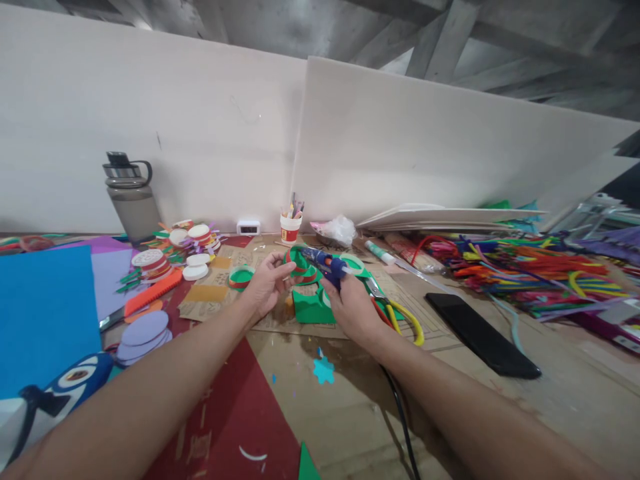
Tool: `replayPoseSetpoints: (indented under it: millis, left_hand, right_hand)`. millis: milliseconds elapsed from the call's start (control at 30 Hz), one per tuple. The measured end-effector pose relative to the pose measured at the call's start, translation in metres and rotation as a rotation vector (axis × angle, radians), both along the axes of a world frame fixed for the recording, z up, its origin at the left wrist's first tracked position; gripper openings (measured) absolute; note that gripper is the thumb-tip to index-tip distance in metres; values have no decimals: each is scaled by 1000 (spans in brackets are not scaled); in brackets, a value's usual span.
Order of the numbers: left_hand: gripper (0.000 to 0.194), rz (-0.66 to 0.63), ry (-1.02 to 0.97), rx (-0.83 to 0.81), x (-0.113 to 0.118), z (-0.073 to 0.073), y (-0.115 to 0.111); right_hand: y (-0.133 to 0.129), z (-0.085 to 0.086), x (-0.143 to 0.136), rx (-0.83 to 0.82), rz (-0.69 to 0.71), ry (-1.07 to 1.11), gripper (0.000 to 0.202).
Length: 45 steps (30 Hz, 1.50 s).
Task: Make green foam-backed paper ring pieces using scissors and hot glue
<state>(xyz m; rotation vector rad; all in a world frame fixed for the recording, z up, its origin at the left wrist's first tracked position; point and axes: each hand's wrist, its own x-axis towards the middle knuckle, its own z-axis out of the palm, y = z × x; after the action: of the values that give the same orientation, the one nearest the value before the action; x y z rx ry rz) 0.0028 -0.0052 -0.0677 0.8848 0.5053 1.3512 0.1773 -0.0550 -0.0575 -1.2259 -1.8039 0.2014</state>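
Near the middle of the table, my left hand (273, 283) pinches a green foam ring with a red-orange band (296, 261). My right hand (356, 308) is wrapped round a dark blue hot glue gun (323, 259), its nozzle pointing left at the ring's rim. A clear glue stick sticks out of the gun's back, and a black cord (403, 417) runs down from below my right wrist. A similar green ring (241, 277) lies left of my left hand. Under the gun are cut green foam sheets (311, 308) and yellow-handled scissors (411, 323), partly hidden by my right hand.
Left stand a grey water bottle (133, 207), striped foam discs (150, 265), an orange cutter (154, 292) and purple discs (145, 329). A cup of tools (291, 228) is at the back. Right are a black phone (480, 333) and heaped pipe cleaners (540, 267).
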Motion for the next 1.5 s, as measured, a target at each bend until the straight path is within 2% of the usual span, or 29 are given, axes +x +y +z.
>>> replayPoseSetpoints:
  millis: [133, 267, 367, 633, 900, 1333, 1500]
  left_hand:
    - [39, -29, -18, 0, -1, 0, 2]
    - [26, -57, -32, -18, -4, -2, 4]
    - [26, -39, -3, -26, -4, -3, 5]
    - [32, -54, 52, -26, 1, 0, 1]
    - [32, 17, 39, -4, 0, 1, 1]
    - [34, -7, 9, 14, 0, 1, -1]
    - [32, 2, 16, 26, 1, 2, -2]
  right_hand:
    - [-2, -1, -2, 4, 59, -22, 33]
    - [-2, -3, -3, 11, 63, -51, 35]
    - [-2, -4, -3, 25, 63, -71, 34]
    - [2, -5, -1, 101, -18, -73, 34]
    - [1, -1, -1, 31, -90, -41, 40]
    - [0, -3, -2, 45, 59, -77, 33]
    - [3, -1, 1, 75, -6, -59, 33]
